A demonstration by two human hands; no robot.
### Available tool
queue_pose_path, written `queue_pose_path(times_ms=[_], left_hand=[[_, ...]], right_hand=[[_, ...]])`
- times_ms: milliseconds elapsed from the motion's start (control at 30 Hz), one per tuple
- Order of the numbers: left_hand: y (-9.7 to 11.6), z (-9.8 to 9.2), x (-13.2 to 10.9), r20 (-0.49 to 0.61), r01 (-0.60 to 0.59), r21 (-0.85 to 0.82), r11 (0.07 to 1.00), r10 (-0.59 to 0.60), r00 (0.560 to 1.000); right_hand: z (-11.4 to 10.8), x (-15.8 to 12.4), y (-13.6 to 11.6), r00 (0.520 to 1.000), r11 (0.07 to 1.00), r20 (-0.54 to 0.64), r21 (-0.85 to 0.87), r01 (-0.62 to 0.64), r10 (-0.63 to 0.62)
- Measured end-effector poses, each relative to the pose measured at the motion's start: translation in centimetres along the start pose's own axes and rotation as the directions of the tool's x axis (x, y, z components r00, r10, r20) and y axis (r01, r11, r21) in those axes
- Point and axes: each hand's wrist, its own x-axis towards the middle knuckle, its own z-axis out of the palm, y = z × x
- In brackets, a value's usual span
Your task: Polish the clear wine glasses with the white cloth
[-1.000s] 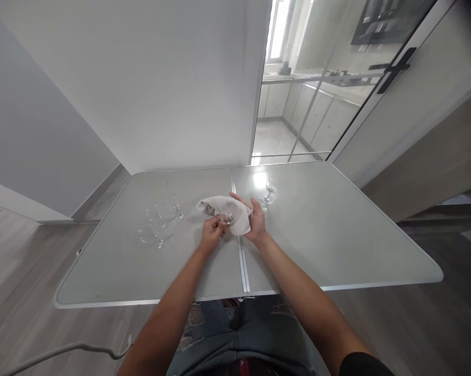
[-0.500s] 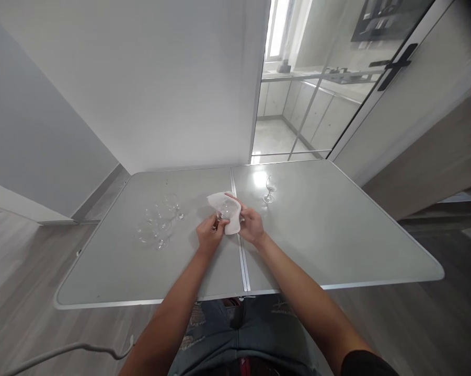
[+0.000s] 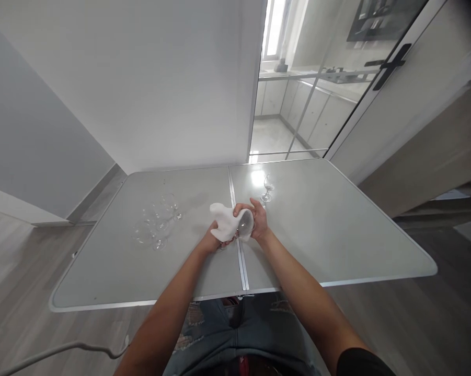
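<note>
A clear stemmed glass is tilted above the middle of the table, its bowl turned to the right. A white cloth drapes over its left part and hides the stem. My left hand is closed around the lower end of the glass, with most of its fingers under the cloth. My right hand curls around the bowl from the right, its fingers pressing the cloth's edge against the glass. The exact grip of my left fingers is hidden.
Several clear stemmed glasses lie close together on the table's left half. Another stemmed glass stands upright beyond my right hand. A metal seam splits the grey table. A wall and a glass door border its far edge.
The glass has turned so its bowl now points right. The cloth has shifted from behind the bowl onto its left side, and my right hand has closed around the bowl.
</note>
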Motion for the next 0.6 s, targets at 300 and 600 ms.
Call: queue_pose_path(times_ms=[300, 600], left_hand=[[-0.1, 0.8, 0.2, -0.411, -0.173, 0.496, 0.851, 0.405, 0.817], [-0.9, 0.4, 0.8, -0.498, -0.008, 0.705, 0.709, 0.503, 0.707]], right_hand=[[1.5, 2.1, 1.6, 0.940, 0.931, -0.250, 0.223, 0.290, -0.233], [1.8, 2.8, 3.2, 0.876, 0.900, -0.424, 0.250, 0.356, -0.229]])
